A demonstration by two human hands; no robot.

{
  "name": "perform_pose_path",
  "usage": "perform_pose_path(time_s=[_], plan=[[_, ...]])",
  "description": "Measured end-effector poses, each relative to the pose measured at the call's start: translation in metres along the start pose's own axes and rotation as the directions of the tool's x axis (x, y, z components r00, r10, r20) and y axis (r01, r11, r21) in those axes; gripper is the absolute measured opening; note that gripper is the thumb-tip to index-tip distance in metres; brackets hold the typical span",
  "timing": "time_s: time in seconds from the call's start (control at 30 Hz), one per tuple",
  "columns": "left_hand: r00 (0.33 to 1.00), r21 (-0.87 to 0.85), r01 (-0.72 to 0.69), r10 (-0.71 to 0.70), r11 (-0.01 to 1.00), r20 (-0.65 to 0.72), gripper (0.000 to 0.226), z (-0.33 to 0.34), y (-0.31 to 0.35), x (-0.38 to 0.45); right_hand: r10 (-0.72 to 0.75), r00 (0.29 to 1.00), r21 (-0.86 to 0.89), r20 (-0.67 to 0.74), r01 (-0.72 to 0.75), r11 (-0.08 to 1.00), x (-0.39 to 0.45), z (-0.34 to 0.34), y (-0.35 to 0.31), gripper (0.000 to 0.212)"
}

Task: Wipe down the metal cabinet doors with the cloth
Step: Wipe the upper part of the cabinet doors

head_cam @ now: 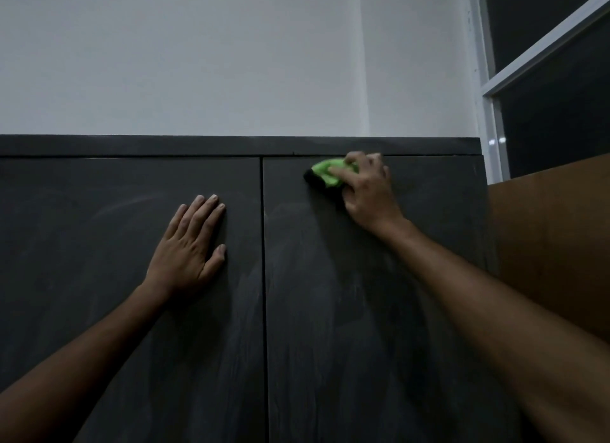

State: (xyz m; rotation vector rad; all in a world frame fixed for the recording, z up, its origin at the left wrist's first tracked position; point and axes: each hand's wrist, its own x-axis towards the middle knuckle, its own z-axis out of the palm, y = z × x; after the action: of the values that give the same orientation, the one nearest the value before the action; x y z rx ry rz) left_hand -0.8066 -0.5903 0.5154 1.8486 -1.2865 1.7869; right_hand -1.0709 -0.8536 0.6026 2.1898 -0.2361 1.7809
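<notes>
A dark grey metal cabinet fills the lower view, with a left door (pixel 99 277) and a right door (pixel 379 310) split by a thin vertical gap. My right hand (pixel 366 192) grips a bunched green cloth (pixel 325 173) with a dark edge and presses it against the right door near its top left corner. My left hand (pixel 191 244) lies flat on the left door, fingers straight, close to the gap. Faint streaks show on both doors.
A white wall (pixel 231 56) rises above the cabinet's top edge (pixel 198 144). A brown panel (pixel 554 238) stands right of the cabinet. A white-framed dark window (pixel 544 96) is at the upper right.
</notes>
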Motion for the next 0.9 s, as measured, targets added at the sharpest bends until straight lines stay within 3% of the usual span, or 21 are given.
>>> perform_pose_path(time_s=[0.07,0.13,0.17,0.23,0.27,0.33,0.4,0.43,0.47,0.53,0.6,0.63,0.67,0.73,0.8,0.87,0.9], plan=[[1.0,0.003,-0.007,0.007,1.0,0.004,0.078,0.001,-0.001,0.001,-0.04,0.999,-0.021,-0.001,0.04,0.999,-0.01,-0.002,0.008,0.038],[1.0,0.014,-0.009,0.009,1.0,0.009,0.078,0.003,-0.002,0.0,0.201,0.975,-0.009,-0.099,-0.203,0.979,0.0,-0.007,0.015,0.037],[1.0,0.018,-0.009,0.009,1.0,0.006,0.078,0.003,-0.001,0.0,0.339,0.928,0.024,-0.155,-0.339,0.94,0.012,-0.007,0.013,0.039],[1.0,0.021,-0.008,0.008,1.0,-0.007,0.078,0.004,-0.001,0.001,0.447,0.874,0.075,-0.191,-0.441,0.895,0.037,-0.003,-0.009,0.048],[1.0,0.021,-0.009,0.01,1.0,-0.012,0.078,0.004,-0.001,0.002,0.398,0.902,0.065,-0.166,-0.393,0.917,0.043,0.002,-0.026,0.051],[1.0,0.02,-0.011,0.012,1.0,-0.016,0.078,0.003,-0.002,0.001,0.144,0.987,0.043,-0.072,-0.142,0.989,0.04,0.012,-0.054,0.049],[1.0,0.02,-0.012,0.012,1.0,-0.01,0.078,0.001,-0.002,0.001,-0.082,0.997,0.047,0.013,0.082,0.996,0.02,0.018,-0.06,0.04],[1.0,0.021,-0.013,0.013,1.0,-0.005,0.078,0.001,-0.002,0.002,-0.123,0.992,0.032,0.023,0.122,0.992,0.011,0.018,-0.054,0.036],[1.0,0.023,-0.013,0.013,1.0,-0.001,0.078,0.001,-0.002,0.002,-0.096,0.995,0.005,0.007,0.095,0.995,0.008,0.016,-0.046,0.034],[1.0,0.029,-0.011,0.01,1.0,0.004,0.078,0.001,-0.001,0.001,0.144,0.986,-0.006,-0.089,-0.145,0.989,0.018,0.011,-0.033,0.033],[1.0,0.031,-0.005,0.005,1.0,0.003,0.078,0.001,0.001,0.001,0.36,0.914,0.057,-0.187,-0.355,0.933,0.039,0.011,-0.035,0.037],[1.0,0.033,-0.004,0.004,0.999,0.001,0.078,0.002,0.001,0.001,0.387,0.901,0.08,-0.195,-0.379,0.922,0.048,0.013,-0.043,0.042],[1.0,0.035,-0.004,0.005,0.999,-0.003,0.078,0.002,0.0,0.001,0.352,0.918,0.085,-0.181,-0.342,0.936,0.051,0.016,-0.054,0.047],[1.0,0.035,-0.009,0.009,0.999,-0.013,0.078,0.002,0.0,0.0,0.134,0.986,0.061,-0.102,-0.128,0.99,0.044,0.022,-0.066,0.048],[1.0,0.029,-0.012,0.012,1.0,-0.005,0.078,0.001,0.0,0.0,-0.068,0.998,0.048,-0.007,0.068,0.997,0.024,0.022,-0.057,0.041],[1.0,0.021,-0.007,0.007,1.0,0.008,0.079,-0.001,0.001,0.0,-0.08,0.997,0.001,-0.004,0.08,0.997,0.013,0.014,-0.037,0.037],[1.0,0.02,-0.003,0.003,1.0,0.012,0.079,-0.002,0.002,0.0,0.016,0.999,-0.007,-0.051,-0.016,1.0,0.016,0.011,-0.028,0.037]])
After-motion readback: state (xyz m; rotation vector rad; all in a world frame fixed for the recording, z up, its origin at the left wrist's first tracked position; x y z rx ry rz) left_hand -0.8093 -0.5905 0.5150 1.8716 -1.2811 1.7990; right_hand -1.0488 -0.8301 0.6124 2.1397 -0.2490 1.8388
